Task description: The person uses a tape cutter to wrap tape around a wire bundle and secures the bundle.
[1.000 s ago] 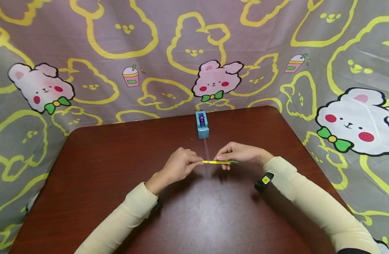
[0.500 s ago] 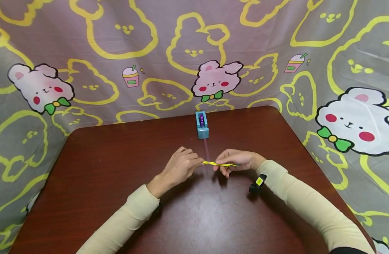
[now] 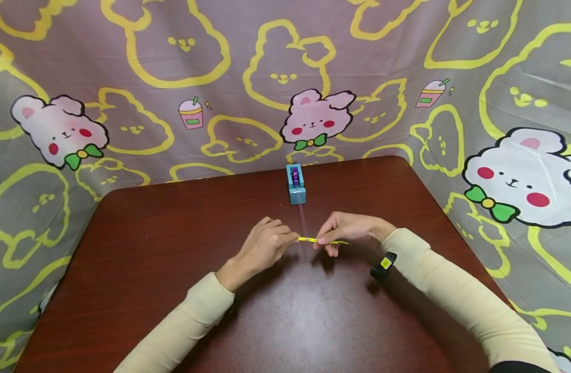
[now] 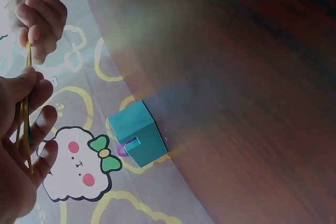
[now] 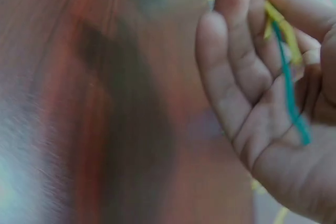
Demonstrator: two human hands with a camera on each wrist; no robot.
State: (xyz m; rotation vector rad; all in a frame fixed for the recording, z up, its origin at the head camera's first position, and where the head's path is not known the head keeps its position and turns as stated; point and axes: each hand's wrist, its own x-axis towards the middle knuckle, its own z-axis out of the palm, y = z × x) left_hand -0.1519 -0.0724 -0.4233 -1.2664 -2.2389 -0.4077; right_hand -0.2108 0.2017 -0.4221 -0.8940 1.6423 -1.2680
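Thin yellow strands [image 3: 308, 239] stretch between both hands above the table. The left hand [image 3: 265, 242] pinches their left end between thumb and fingertips. The right hand [image 3: 343, 228] pinches them farther along, and a short tail sticks out past its fingers. In the left wrist view, yellow strands [image 4: 26, 114] run down across the left palm, with a bit of green among them. A loose green strand [image 5: 291, 103] hangs beside the yellow ones over the right palm in the right wrist view. I cannot tell what material the strands are.
A blue tape dispenser [image 3: 297, 186] with a purple roll stands toward the back of the dark brown table [image 3: 173, 217], beyond the hands. A curtain [image 3: 248, 67] with cartoon rabbits hangs around the table's back and sides.
The right hand has dipped and risen again, and its thumb now lies over the strands nearer the left hand. The left hand has barely moved.
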